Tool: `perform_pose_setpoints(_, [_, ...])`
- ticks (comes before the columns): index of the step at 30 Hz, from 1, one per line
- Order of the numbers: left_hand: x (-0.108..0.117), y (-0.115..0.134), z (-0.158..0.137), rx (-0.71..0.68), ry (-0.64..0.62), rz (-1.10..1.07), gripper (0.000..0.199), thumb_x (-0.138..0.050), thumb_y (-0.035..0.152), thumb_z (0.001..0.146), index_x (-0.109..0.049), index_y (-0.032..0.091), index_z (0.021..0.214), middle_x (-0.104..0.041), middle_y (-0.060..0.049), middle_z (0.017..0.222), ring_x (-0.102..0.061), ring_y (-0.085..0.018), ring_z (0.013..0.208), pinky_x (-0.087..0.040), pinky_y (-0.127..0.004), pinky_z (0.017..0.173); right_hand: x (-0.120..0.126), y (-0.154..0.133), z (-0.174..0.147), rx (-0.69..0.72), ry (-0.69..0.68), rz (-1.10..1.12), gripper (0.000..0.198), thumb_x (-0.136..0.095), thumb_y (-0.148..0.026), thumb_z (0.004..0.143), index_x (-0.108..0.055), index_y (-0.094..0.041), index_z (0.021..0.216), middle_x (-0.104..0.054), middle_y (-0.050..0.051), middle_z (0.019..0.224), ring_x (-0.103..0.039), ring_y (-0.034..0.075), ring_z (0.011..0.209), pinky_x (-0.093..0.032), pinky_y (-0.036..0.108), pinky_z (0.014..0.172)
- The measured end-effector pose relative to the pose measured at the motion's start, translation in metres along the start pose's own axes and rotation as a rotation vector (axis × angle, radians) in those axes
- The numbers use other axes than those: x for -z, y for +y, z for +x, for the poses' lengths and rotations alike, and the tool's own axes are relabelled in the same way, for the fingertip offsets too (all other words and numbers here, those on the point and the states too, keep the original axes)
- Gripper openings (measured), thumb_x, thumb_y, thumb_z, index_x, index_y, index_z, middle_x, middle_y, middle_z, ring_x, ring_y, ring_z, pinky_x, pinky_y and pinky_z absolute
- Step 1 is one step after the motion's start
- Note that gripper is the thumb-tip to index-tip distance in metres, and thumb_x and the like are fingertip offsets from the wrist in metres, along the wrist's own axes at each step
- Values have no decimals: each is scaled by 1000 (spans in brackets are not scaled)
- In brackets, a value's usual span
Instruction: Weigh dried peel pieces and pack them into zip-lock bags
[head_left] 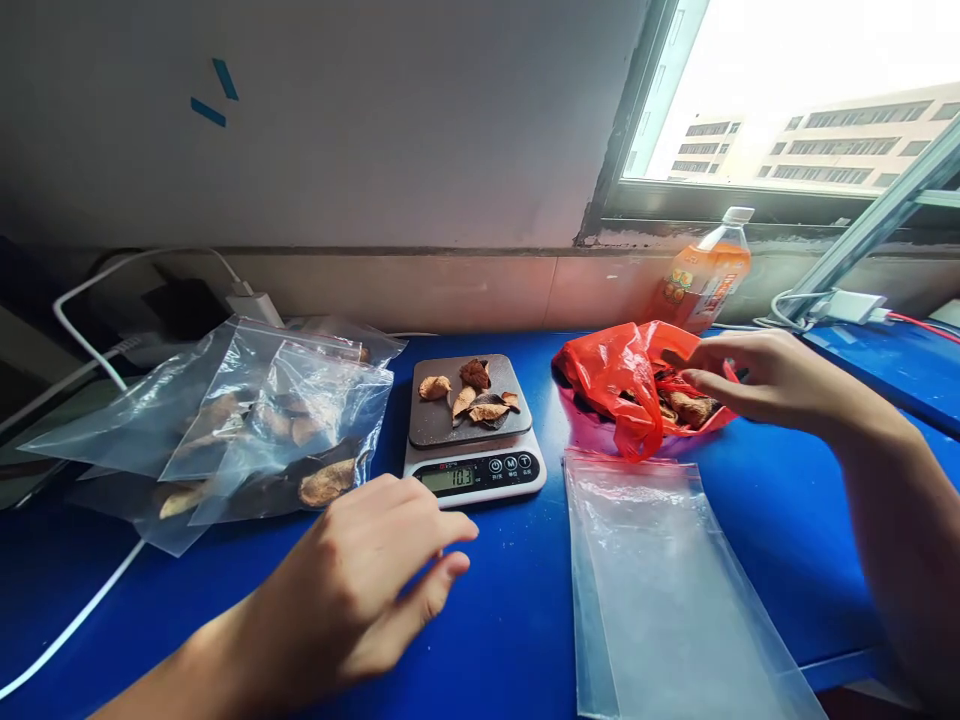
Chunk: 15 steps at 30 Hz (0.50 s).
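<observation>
The kitchen scale [475,475] sits on the blue table [517,620] between the two hands, its control panel facing the wearer and its long axis running front to back, slightly askew; dried pieces [475,374] lie on its plate, the slim one at the middle slanting up to the right, the dark-edged one in front lying crosswise.

The left hand [375,570] is just before the scale, holding nothing, thumb and forefinger spread and pointing right; the right hand [757,375] reaches leftward into the mouth of the red bag [607,370], where more dried pieces show; its fingertips are partly hidden, so I cannot tell whether they pinch anything.

Flat clear bags [660,590] lie in front of the red bag, zip edge away from the wearer, long axis slanting rightward toward the near side; filled clear bags [277,390] are piled left of the scale.

The display appears to read 10.3; the buttons carry a power symbol, M and T, with tiny characters beneath; the lettering on the orange-drink bottle [709,275] is too blurred to read.
</observation>
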<state>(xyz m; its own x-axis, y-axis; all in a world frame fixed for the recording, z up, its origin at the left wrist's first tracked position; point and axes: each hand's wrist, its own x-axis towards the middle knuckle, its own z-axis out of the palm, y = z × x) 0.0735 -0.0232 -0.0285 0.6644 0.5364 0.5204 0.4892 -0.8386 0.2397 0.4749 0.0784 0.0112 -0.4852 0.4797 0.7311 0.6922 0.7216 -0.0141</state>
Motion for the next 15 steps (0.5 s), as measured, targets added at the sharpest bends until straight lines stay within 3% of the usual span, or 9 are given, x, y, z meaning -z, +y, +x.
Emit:
perform_pose_setpoints(3, [8,-12,-2,10,25,50,19,-48,9,93,-59,21,104,-66,-2,81,-60,-18,73,-45,-32,68,9,0,-2,-67,-74,-173,25,-64,-28,91,-60,-23,66,-47,-5,41,-35,5,30,-24,23,30])
perform_pose_setpoints(6, [12,-17,-3,-6,52,71,21,-48,6,92,-59,20,103,-66,-2,79,-59,-17,71,-44,-32,67,10,-41,-1,-107,-69,-160,16,-62,-23,92,-61,-23,76,-62,0,57,-51,9,42,-36,25,41])
perform_pose_setpoints(10, [12,-15,-2,-21,74,66,22,-47,5,91,-60,21,99,-65,-2,76,-58,-16,69,-44,-31,65,-12,-98,-5,-41,-494,-83,3,-62,-25,92,-63,-23,94,-71,1,81,-66,16,66,-46,28,54])
perform_pose_setpoints(15, [9,-15,-3,-37,36,35,22,-47,8,90,-65,20,94,-64,-3,73,-59,-15,66,-48,-28,64,-37,-102,-9,-15,-738,-182,7,-59,-20,92,-63,-19,87,-68,3,84,-64,18,70,-43,30,56])
